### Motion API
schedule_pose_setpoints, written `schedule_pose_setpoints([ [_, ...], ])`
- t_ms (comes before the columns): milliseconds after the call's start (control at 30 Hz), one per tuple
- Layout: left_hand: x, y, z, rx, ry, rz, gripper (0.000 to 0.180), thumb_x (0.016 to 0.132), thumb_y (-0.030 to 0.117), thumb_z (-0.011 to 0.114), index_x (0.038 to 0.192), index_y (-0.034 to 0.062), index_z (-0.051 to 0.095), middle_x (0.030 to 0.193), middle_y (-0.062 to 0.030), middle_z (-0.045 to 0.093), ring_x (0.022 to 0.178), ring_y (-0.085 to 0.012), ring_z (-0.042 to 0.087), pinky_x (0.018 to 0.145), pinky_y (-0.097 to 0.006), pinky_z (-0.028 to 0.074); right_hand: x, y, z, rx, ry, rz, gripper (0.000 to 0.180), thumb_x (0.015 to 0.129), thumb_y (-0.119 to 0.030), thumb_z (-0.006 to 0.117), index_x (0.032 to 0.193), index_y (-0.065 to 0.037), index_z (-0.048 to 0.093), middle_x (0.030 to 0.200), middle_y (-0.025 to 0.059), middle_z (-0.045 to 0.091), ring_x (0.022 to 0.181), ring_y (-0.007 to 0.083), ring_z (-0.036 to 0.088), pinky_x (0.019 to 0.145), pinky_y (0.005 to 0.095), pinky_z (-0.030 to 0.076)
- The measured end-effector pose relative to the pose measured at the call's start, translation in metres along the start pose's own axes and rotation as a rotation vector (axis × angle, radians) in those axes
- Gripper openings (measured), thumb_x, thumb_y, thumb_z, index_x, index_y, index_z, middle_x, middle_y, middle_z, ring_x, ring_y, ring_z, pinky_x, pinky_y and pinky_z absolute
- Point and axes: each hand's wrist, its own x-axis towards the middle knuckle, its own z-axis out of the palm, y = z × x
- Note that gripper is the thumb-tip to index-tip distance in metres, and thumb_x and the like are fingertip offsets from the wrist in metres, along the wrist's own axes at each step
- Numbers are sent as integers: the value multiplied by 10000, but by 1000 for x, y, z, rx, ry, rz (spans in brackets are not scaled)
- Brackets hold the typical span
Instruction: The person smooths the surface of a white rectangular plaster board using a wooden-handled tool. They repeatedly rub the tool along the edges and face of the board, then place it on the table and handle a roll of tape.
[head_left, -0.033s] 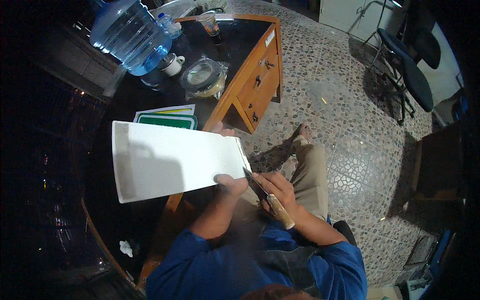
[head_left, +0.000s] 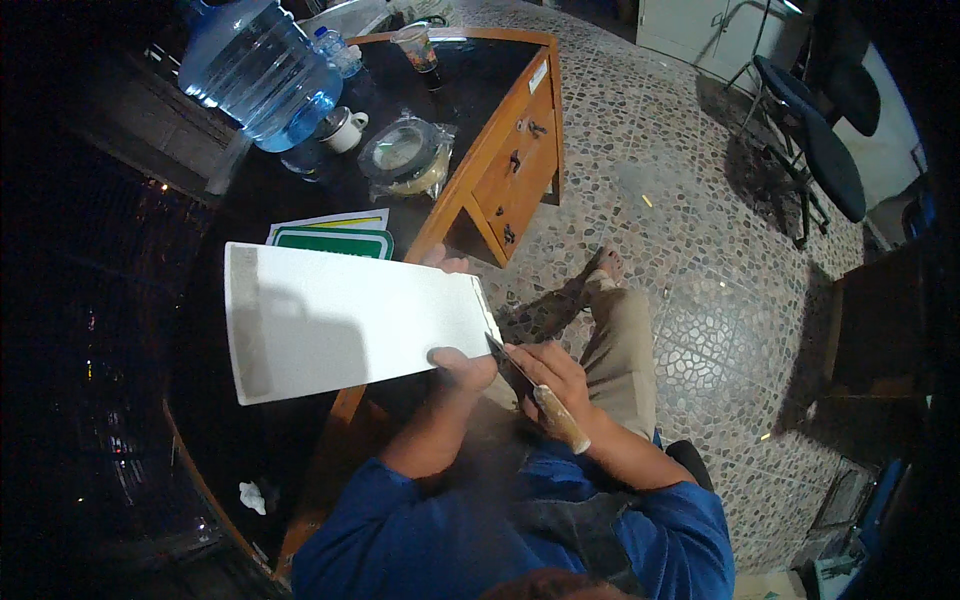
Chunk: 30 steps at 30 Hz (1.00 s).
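Observation:
My left hand point(head_left: 468, 371) grips a white rectangular board point(head_left: 345, 320), possibly foam, near its right end. The thumb lies on top, and fingertips show past the far edge. In my right hand point(head_left: 556, 374) is a knife point(head_left: 560, 418) with a pale, worn handle pointing back toward me. Its dark blade meets the near corner of the board's right end. Along that end runs a narrow, uneven strip that looks cut. The board's left part reaches over the dark desk top.
On the desk point(head_left: 235, 340) are a large blue water bottle point(head_left: 265, 75), a white mug point(head_left: 345, 130), a plastic-wrapped roll point(head_left: 405, 155), a cup point(head_left: 417, 48), a green sign point(head_left: 335, 241) and crumpled white paper point(head_left: 252, 497). A dark chair point(head_left: 815, 140) stands on the stone-patterned floor at far right.

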Motion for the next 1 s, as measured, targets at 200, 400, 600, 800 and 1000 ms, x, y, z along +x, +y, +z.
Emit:
schedule_pose_setpoints([
  [200, 1, -5, -4, -65, 45, -82, 958, 980, 743, 217, 1490, -63, 311, 1498, -228, 411, 1286, -309, 499, 1137, -445, 363, 0, 6, 18, -19, 80, -24, 617, 707, -71, 706, 1319, -34, 634, 1096, 146, 660, 883, 319, 630, 745, 390, 536],
  [400, 19, -17, -27, -83, 202, -299, 740, 1029, 504, 397, 1482, -79, 352, 1498, -225, 406, 1392, -333, 396, 1186, -457, 302, 21, 20, 22, 32, -11, 4, 570, 731, -88, 627, 1297, -17, 635, 1121, 171, 661, 896, 352, 620, 793, 413, 524],
  [600, 54, -5, -53, -171, 285, -300, 739, 1014, 548, 405, 1426, -65, 410, 1458, -197, 455, 1355, -314, 426, 1171, -479, 321, 47, 35, 43, 11, -77, -60, 599, 704, -49, 644, 1302, -64, 636, 1085, 148, 658, 879, 346, 607, 784, 399, 528],
  [800, 82, -7, -90, -269, 199, -310, 601, 962, 470, 496, 1385, 47, 438, 1148, -131, 581, 1039, -251, 554, 952, -438, 446, 62, 25, 53, -1, -59, -155, 604, 702, -55, 684, 1303, -71, 633, 1061, 116, 654, 872, 320, 607, 739, 399, 541],
  [1000, 86, -12, -80, -473, 297, -229, 607, 895, 422, 569, 1390, 108, 412, 1049, -110, 550, 910, -203, 536, 795, -384, 472, 63, 13, 56, -41, -68, -192, 584, 730, -83, 693, 1309, -53, 623, 1013, 108, 630, 894, 313, 607, 719, 392, 546],
])
